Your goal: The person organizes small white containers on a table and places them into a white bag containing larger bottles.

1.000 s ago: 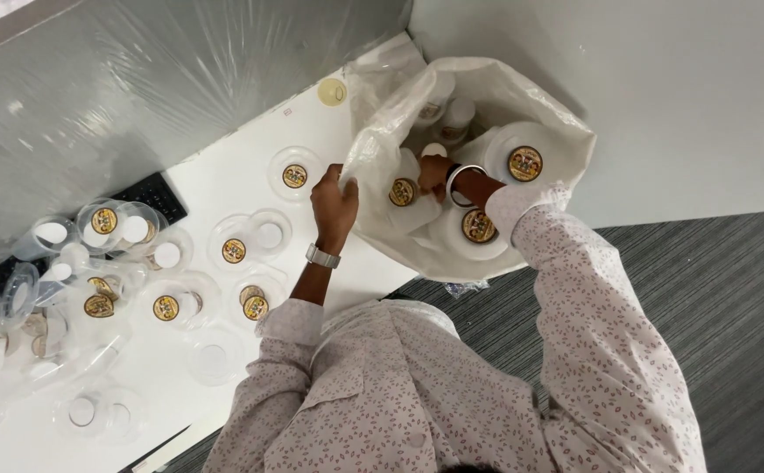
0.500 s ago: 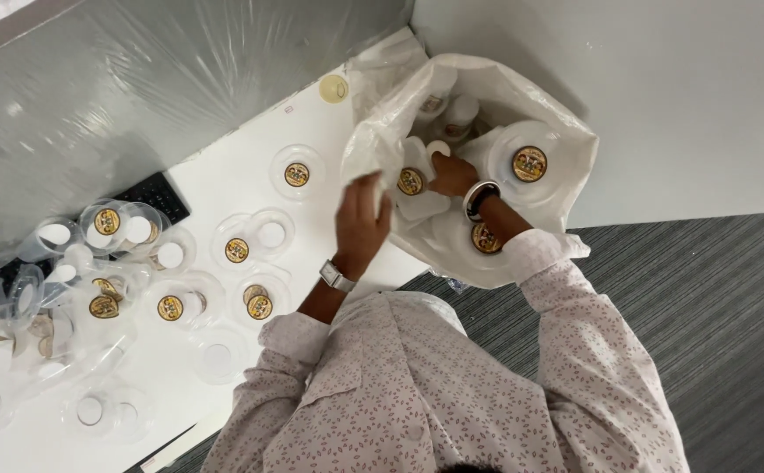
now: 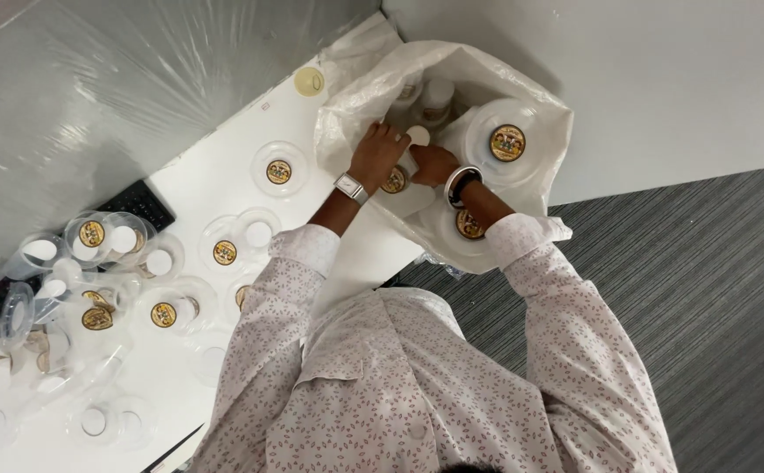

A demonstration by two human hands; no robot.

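Observation:
Both my hands reach into an open white plastic bag (image 3: pixel 355 96) at the far edge of the white table (image 3: pixel 215 175). My left hand (image 3: pixel 376 154), with a wristwatch, and my right hand (image 3: pixel 433 163), with a dark bangle, close together on a clear lidded container with a round gold label (image 3: pixel 394 182). A small white cup (image 3: pixel 418 135) shows just above my fingers. More labelled clear containers lie in the bag, one large one (image 3: pixel 506 142) to the right and another (image 3: pixel 469 225) below my right wrist.
Several clear containers with gold labels stand on the table, among them one (image 3: pixel 278 171) near the bag and a cluster (image 3: pixel 93 280) at the left. A black keypad (image 3: pixel 137 203) lies by the film-covered grey panel (image 3: pixel 137 79). Grey carpet (image 3: pixel 706 289) lies to the right.
My left hand has moved from the table edge up into the bag and now meets my right hand on the container. The camera view has shifted slightly.

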